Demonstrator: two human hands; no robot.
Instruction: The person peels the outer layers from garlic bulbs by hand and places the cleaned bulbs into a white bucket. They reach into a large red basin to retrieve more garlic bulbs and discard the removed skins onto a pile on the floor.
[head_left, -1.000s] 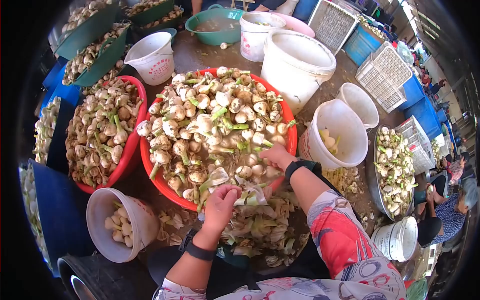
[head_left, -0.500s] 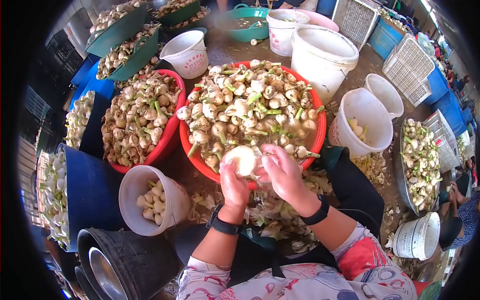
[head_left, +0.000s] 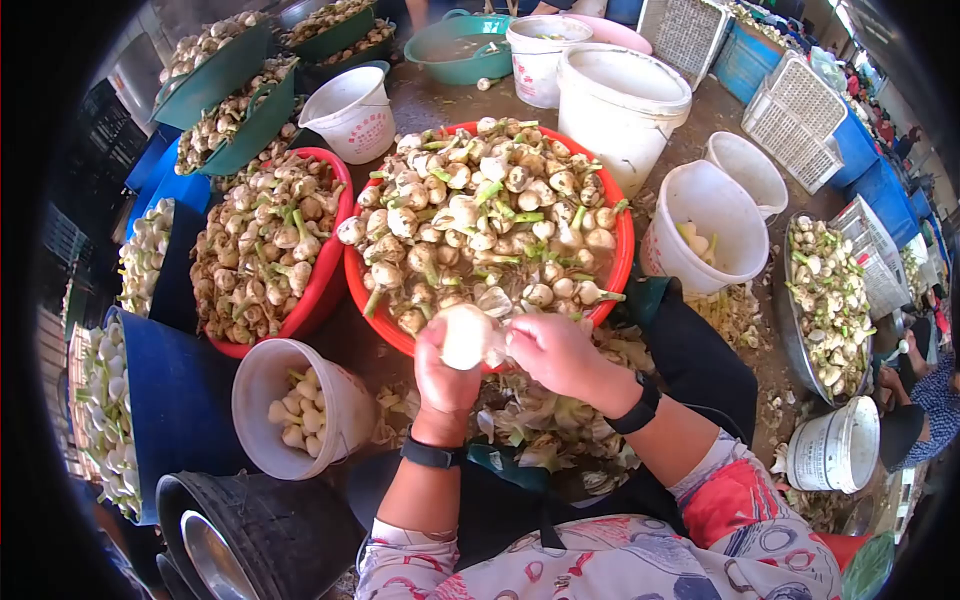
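My left hand [head_left: 443, 378] is wrapped round a pale, peeled-looking garlic bulb [head_left: 466, 337], over the near rim of a red basin [head_left: 622, 262]. Close on its right, my right hand [head_left: 562, 352] has its fingers pinched on a thin whitish piece of skin [head_left: 496, 346] beside the bulb. Unpeeled bulbs with green stems [head_left: 470, 215] are heaped in brownish water inside the basin. Loose peelings [head_left: 550, 425] lie below my hands. A white bucket [head_left: 262, 420] at the lower left holds pale peeled bulbs [head_left: 301, 412].
Another red basin [head_left: 341, 215] of unpeeled garlic stands at the left, near a blue container [head_left: 185, 400] and black buckets [head_left: 260, 510]. White buckets [head_left: 655, 240] stand at the right, with a metal pan [head_left: 800, 350] of garlic beyond. A co-worker [head_left: 930, 420] is at the far right.
The bulb and my left hand have shifted slightly left and down. My right hand has turned, its fingers now closed in a pinch beside the bulb. The whole view has shifted a little.
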